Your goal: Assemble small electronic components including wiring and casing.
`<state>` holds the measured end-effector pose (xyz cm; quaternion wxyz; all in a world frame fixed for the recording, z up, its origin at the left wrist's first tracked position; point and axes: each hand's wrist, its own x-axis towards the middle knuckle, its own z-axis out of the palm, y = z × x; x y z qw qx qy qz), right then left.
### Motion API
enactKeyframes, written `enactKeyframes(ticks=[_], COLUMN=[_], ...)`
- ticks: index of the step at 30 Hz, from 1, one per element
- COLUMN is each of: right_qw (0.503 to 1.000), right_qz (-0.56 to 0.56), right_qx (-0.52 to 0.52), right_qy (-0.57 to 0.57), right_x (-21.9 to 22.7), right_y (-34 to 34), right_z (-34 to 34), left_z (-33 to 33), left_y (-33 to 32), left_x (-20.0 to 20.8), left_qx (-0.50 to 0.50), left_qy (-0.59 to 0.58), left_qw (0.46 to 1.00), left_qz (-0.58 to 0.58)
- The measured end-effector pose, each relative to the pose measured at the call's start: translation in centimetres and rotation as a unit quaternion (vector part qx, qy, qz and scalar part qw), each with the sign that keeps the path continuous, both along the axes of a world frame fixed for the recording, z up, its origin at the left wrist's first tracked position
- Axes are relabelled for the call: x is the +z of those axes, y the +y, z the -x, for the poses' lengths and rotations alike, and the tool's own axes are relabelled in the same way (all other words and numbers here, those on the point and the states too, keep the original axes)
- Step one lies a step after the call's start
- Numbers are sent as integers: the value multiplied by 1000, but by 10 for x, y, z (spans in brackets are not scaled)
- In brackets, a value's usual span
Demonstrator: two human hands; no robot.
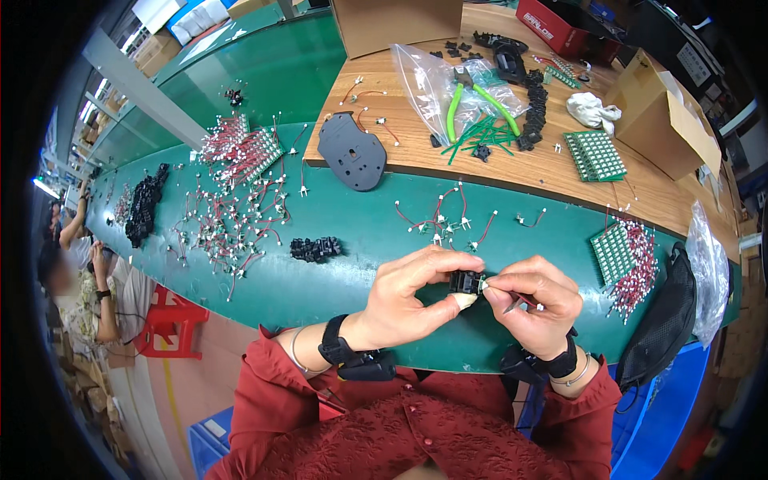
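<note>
My left hand pinches a small black plastic housing between thumb and fingers, above the near edge of the green bench. Against the housing's right side, my right hand is closed on a tiny green circuit board with a red lead. A thin dark piece shows under the right fingers; its kind I cannot make out. Left of my hands lies a cluster of black housings. Beyond them, small boards with red-and-black leads are scattered on the green mat.
Wired boards heap at left, near a black housing row. On the raised wooden board lie green-handled cutters, a grey plate and a board panel. A black pouch sits right. Another person works far left.
</note>
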<state>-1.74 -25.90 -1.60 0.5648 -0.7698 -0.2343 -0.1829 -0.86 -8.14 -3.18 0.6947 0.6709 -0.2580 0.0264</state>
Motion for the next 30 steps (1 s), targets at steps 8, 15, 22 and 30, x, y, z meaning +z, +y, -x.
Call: enactKeyframes(ticks=[8, 15, 22, 30], right_qw=[999, 999, 1000, 995], right_qz=[44, 22, 30, -30], right_qx=[7, 10, 11, 31], right_qy=[-21, 24, 1, 90], right_x=[0, -2, -5, -10], right_y=[0, 5, 8, 8], right_z=[-2, -2, -2, -1], left_z=[-5, -5, -7, -3], left_y=[0, 1, 1, 3], left_x=[3, -1, -2, 7], left_qx=[51, 60, 65, 45], left_qy=[-175, -198, -228, -145], left_qw=[975, 969, 961, 978], left_qz=[-127, -137, -143, -141])
